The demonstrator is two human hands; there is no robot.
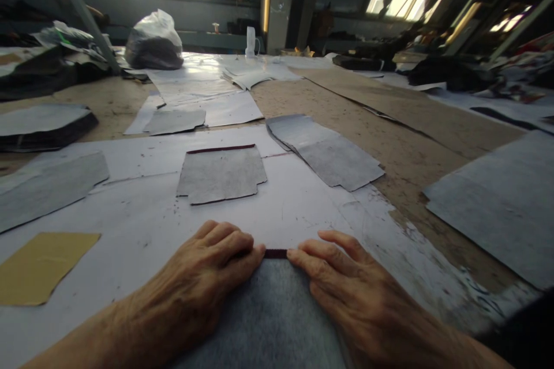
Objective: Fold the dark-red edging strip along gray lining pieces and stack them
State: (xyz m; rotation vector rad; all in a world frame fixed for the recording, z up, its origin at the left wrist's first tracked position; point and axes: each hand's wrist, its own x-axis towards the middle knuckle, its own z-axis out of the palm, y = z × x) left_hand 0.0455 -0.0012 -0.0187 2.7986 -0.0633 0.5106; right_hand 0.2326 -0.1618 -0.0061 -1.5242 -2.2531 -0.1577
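Observation:
A grey fabric piece [277, 311] lies in front of me at the bottom of the head view, with a narrow dark red strip [276, 253] along its far edge. My left hand [216, 277] has curled fingers, and its thumb tip presses the strip's left end. At the right end, fingertips of my right hand [346, 282] press the same edge, the outer fingers slightly raised. Both hands cover the piece's sides. Beyond them rests another grey piece [223, 176] with a dark red top edge and notched lower corners.
Overlapping grey pieces [329, 153] lie ahead to the right, with a large grey sheet [502, 202] farther right. A yellow card [47, 268] is at left, below a grey panel [52, 184]. White paper [142, 225] covers the near table. A filled plastic bag [154, 40] stands far back.

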